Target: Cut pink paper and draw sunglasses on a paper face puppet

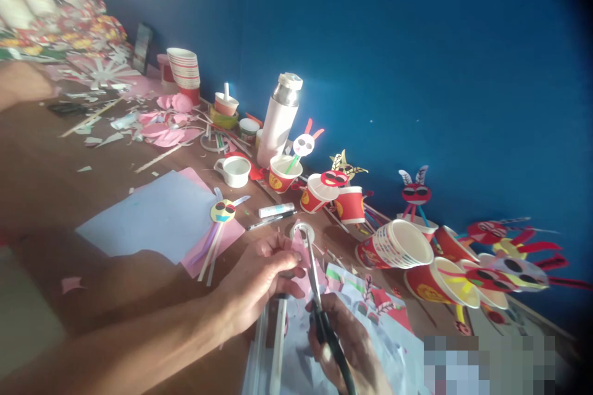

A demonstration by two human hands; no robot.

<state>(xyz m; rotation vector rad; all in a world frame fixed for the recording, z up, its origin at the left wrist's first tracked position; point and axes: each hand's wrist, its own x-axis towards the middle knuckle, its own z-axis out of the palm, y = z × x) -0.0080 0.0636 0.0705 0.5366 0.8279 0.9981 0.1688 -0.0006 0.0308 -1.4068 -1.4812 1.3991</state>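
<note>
My left hand pinches a piece of pink paper between thumb and fingers. In my right hand is a pair of scissors with black handles, the blades pointing away from me beside the pink paper. Whether the blades touch the paper I cannot tell. A white tape roll lies just past the fingertips. Under my hands are crumpled pale sheets. Left of my left hand, a paper figure with a yellow face lies on blue and pink sheets.
Red paper cups bearing paper faces line the blue wall, with a cup stack tilted on its side. A white thermos, a small white cup and a glue stick stand or lie nearby. Another person's arm reaches in near paper scraps.
</note>
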